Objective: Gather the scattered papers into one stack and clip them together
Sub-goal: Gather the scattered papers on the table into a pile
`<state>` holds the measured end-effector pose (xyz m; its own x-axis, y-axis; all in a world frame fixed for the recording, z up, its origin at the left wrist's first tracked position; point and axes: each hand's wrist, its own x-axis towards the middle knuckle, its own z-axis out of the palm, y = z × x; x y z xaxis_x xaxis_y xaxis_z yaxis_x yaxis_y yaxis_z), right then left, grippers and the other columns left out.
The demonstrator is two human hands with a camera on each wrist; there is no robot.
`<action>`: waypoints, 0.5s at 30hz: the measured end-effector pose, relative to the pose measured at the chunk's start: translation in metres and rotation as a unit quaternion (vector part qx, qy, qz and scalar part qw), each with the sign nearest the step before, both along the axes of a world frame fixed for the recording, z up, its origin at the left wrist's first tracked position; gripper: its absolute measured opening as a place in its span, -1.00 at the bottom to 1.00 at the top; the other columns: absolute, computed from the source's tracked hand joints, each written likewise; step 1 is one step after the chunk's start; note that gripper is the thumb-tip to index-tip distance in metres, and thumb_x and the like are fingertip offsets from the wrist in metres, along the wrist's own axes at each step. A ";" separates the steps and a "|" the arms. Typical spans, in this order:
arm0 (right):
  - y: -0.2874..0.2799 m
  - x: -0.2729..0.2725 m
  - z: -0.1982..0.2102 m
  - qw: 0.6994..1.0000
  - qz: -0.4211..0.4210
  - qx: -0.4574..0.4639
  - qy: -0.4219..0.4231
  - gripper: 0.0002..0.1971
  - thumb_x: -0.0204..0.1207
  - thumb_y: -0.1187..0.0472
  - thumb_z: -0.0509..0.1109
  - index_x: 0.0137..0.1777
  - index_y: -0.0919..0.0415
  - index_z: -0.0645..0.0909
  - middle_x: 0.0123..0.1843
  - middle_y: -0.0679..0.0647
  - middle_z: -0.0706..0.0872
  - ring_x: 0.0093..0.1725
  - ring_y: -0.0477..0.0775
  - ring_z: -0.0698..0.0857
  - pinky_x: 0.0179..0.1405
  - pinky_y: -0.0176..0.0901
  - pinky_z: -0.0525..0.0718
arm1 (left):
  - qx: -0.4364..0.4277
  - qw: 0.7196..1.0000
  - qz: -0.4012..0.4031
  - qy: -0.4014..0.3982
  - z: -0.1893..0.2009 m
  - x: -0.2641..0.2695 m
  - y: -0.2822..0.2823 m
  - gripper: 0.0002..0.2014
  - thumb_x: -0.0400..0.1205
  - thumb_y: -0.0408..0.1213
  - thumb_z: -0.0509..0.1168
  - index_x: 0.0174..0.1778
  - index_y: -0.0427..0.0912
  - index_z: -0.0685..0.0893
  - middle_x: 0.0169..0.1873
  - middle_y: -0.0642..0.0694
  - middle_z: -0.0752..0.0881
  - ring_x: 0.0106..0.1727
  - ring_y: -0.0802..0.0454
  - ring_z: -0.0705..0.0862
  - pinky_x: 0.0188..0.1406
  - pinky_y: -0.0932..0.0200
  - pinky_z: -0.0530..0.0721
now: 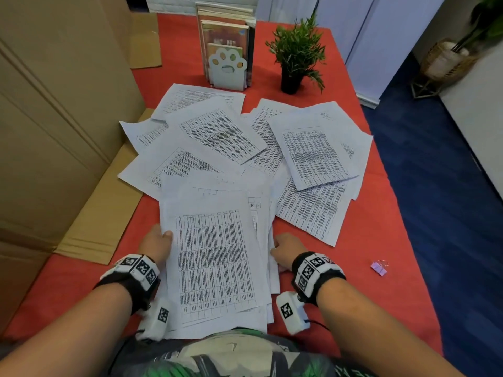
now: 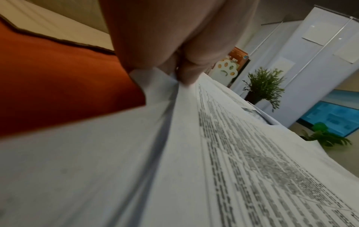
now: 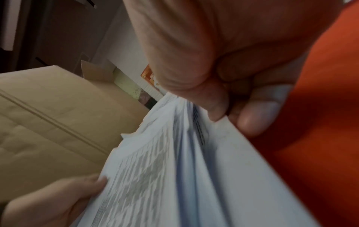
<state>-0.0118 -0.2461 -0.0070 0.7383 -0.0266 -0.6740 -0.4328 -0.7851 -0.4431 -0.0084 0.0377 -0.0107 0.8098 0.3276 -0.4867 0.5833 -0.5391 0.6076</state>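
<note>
The left hand [image 1: 155, 242] and the right hand [image 1: 286, 250] are set apart at opposite long edges of a gathered stack of papers [image 1: 215, 257], each clamped on it with thumb over and fingers under. The stack is held near the front of the red table [image 1: 381, 240], with loose printed sheets [image 1: 313, 156] spread behind it and a purple binder clip [image 1: 379, 268] lying to the right

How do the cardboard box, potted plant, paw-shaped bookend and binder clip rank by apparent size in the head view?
1. cardboard box, by far the largest
2. potted plant
3. paw-shaped bookend, fairly close to the plant, so that order is unsure
4. binder clip, smallest, though it lies nearer the camera
</note>
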 end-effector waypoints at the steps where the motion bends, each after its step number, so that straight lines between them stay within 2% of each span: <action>1: 0.005 -0.002 -0.001 1.000 0.006 0.022 0.015 -0.77 0.40 0.47 0.22 -0.01 0.35 0.65 -0.01 0.27 0.75 -0.04 0.34 0.78 -0.11 0.16 0.82 | -0.009 1.000 0.004 0.002 0.000 0.000 -0.005 -0.67 0.73 -0.24 0.02 0.28 -0.40 0.45 0.12 -0.37 0.61 0.24 -0.35 0.59 0.17 -0.06 0.50; 2: 0.010 -0.004 -0.003 0.998 0.004 0.048 0.028 -0.72 0.42 0.48 0.22 0.07 0.35 0.67 0.03 0.28 0.76 -0.05 0.36 0.79 -0.14 0.17 0.82 | -0.017 1.000 0.002 0.003 0.000 0.000 -0.008 -0.64 0.73 -0.17 -0.01 0.24 -0.40 0.45 0.05 -0.33 0.58 0.21 -0.34 0.59 0.16 -0.08 0.51; 4: 0.018 -0.007 -0.002 0.996 0.001 0.077 0.042 -0.67 0.48 0.50 0.17 0.18 0.38 0.63 0.11 0.31 0.73 0.00 0.38 0.78 -0.10 0.18 0.81 | -0.027 1.000 -0.003 0.000 -0.001 -0.002 -0.011 -0.61 0.73 -0.07 -0.02 0.16 -0.37 0.44 0.02 -0.27 0.57 0.18 -0.31 0.60 0.13 -0.08 0.52; 6: 0.018 -0.005 0.002 0.998 -0.001 0.056 -0.003 -0.69 0.54 0.44 0.12 0.20 0.40 0.59 0.15 0.31 0.71 0.06 0.33 0.74 0.03 0.12 0.76 | -0.025 1.000 -0.004 -0.005 -0.002 -0.003 -0.009 -0.62 0.72 -0.04 0.00 0.09 -0.34 0.44 0.08 -0.33 0.61 0.10 -0.26 0.61 0.05 -0.02 0.51; 8: 0.014 -0.001 0.008 0.996 -0.033 0.043 -0.077 -0.72 0.66 0.29 0.07 0.19 0.36 0.56 0.11 0.22 0.70 0.00 0.19 0.66 0.02 -0.05 0.64 | -0.021 1.000 -0.009 -0.006 -0.001 -0.004 -0.008 -0.61 0.71 -0.02 0.03 0.10 -0.34 0.44 0.12 -0.37 0.63 0.04 -0.23 0.61 -0.01 0.00 0.52; 10: 0.016 -0.001 0.010 0.993 -0.025 0.060 -0.099 -0.67 0.71 0.22 0.01 0.17 0.36 0.56 0.08 0.19 0.69 -0.08 0.13 0.64 -0.02 -0.12 0.61 | -0.035 0.999 -0.021 -0.006 0.000 -0.006 -0.010 -0.59 0.67 -0.01 0.14 0.20 -0.32 0.44 0.15 -0.29 0.64 0.12 -0.24 0.63 0.08 -0.05 0.58; 12: 0.023 -0.003 0.010 0.994 0.016 0.062 -0.089 -0.77 0.65 0.34 0.08 0.12 0.37 0.55 0.05 0.24 0.70 -0.17 0.11 0.65 0.01 0.00 0.70 | -0.060 0.998 -0.035 -0.006 0.002 -0.010 -0.017 -0.62 0.62 -0.10 0.28 0.25 -0.24 0.42 0.11 -0.13 0.62 0.10 -0.17 0.63 0.12 -0.05 0.60; 13: 0.024 -0.004 0.010 0.995 0.023 0.057 -0.082 -0.77 0.61 0.40 0.10 0.17 0.36 0.53 0.08 0.25 0.70 -0.15 0.10 0.64 -0.01 -0.04 0.69 | -0.067 0.997 -0.042 -0.016 0.003 -0.012 -0.020 -0.63 0.60 -0.18 0.32 0.26 -0.20 0.42 0.09 -0.08 0.61 0.07 -0.12 0.62 0.11 -0.03 0.60; 15: 0.022 -0.003 0.009 0.994 -0.005 0.085 -0.071 -0.69 0.56 0.44 0.12 0.25 0.32 0.54 0.17 0.21 0.69 0.02 0.10 0.65 -0.01 -0.18 0.57 | -0.092 0.994 -0.026 -0.058 0.007 -0.014 -0.023 -0.62 0.58 -0.31 0.34 0.30 -0.16 0.44 0.08 -0.05 0.63 0.04 -0.07 0.62 0.03 0.02 0.60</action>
<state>-0.0153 -0.2242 0.0020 0.8270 0.0714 -0.5576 -0.3629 -0.6897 -0.6266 -0.0219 0.0149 -0.0033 0.8771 0.1975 -0.4378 0.4784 -0.4398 0.7601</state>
